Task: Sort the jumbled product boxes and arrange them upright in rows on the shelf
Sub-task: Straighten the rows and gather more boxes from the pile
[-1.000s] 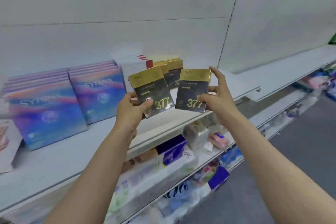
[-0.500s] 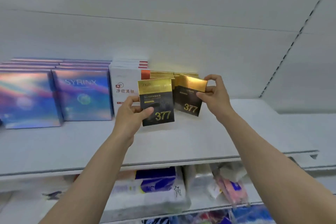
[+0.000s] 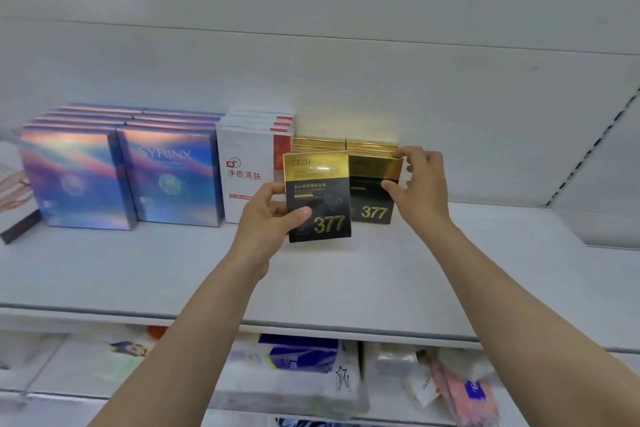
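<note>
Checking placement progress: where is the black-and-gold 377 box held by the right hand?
In the head view, right of centre, the right hand's 377 box stands on the shelf at the front of the right gold row, behind and right of the left hand's box.

Bright, even overhead light washes the white shelf (image 3: 381,274), leaving only soft shadows beneath the forearms. Glare flares off the gold band of the black-and-gold box (image 3: 317,196) and the shimmering blue boxes (image 3: 169,177). Packets on the lower shelf (image 3: 311,371) smear with blur (edges bow, wide-angle).
</note>
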`<action>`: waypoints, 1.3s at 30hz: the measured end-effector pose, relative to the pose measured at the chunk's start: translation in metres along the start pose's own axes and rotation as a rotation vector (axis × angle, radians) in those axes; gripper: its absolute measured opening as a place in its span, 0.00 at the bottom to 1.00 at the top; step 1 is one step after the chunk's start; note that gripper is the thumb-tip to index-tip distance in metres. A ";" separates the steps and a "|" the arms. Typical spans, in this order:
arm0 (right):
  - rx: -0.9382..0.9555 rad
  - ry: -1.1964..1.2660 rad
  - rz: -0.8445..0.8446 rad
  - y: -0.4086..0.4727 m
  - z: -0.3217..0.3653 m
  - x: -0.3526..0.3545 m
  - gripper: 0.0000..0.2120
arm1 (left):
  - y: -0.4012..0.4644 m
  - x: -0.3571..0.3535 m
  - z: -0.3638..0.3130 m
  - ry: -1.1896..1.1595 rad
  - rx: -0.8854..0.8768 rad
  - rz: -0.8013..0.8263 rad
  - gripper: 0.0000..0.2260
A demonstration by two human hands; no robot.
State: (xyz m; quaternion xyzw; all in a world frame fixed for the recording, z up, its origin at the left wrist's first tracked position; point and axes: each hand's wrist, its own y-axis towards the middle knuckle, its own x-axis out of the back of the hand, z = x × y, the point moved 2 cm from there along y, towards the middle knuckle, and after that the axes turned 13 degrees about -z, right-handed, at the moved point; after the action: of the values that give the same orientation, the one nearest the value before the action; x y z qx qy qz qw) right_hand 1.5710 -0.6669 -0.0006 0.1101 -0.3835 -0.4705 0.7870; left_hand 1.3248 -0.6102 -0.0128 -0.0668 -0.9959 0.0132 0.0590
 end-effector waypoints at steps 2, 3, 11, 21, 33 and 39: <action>0.093 -0.004 -0.036 -0.001 0.009 0.006 0.23 | -0.001 -0.001 -0.003 0.009 -0.017 0.037 0.15; 0.133 0.056 -0.030 -0.001 0.018 0.009 0.23 | -0.001 -0.002 -0.004 0.016 -0.034 0.061 0.15; 0.145 0.300 0.343 0.012 0.085 0.021 0.11 | 0.013 0.013 -0.019 0.061 -0.135 0.126 0.15; 0.108 0.178 0.351 0.019 0.088 -0.005 0.10 | 0.040 0.035 -0.036 0.418 -0.647 -0.265 0.23; 0.208 -0.222 0.186 0.006 0.089 -0.035 0.21 | 0.087 0.059 -0.026 0.768 -1.070 -0.367 0.30; 0.254 -0.292 0.123 -0.007 0.092 -0.042 0.19 | 0.101 0.073 -0.024 0.776 -1.136 -0.329 0.29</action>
State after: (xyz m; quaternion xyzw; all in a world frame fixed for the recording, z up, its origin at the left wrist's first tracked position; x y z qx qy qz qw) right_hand 1.4907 -0.6189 0.0377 0.1153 -0.5558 -0.3806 0.7300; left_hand 1.2693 -0.5003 0.0157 0.0642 -0.7531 -0.5424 0.3668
